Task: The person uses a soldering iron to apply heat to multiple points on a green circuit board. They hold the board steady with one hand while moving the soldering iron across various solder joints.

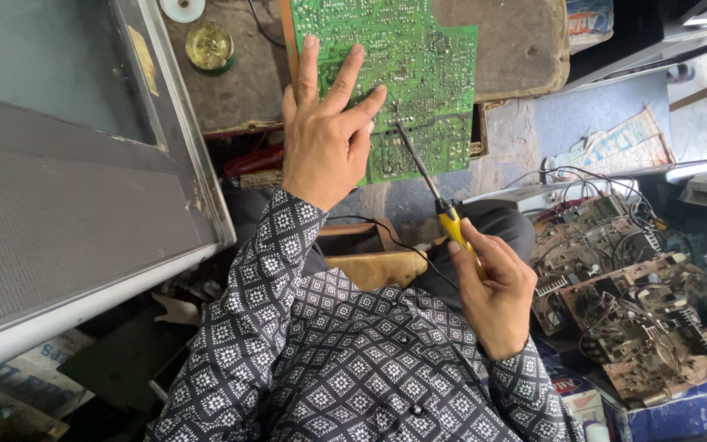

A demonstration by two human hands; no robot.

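On the worn surface (247, 90), a green circuit board (419, 65) lies solder side up, overhanging the near edge. It is pinned flat by the spread left hand (321, 135). A yellow-handled soldering iron (439, 205) is gripped by the right hand (497, 295), its tip touching the board. For a clean joint, the tip is best held steady on one pad while the board is kept still.

The scene is viewed from a single head-worn camera, aimed steeply downward and close over the green circuit board (403, 74) at upper centre.
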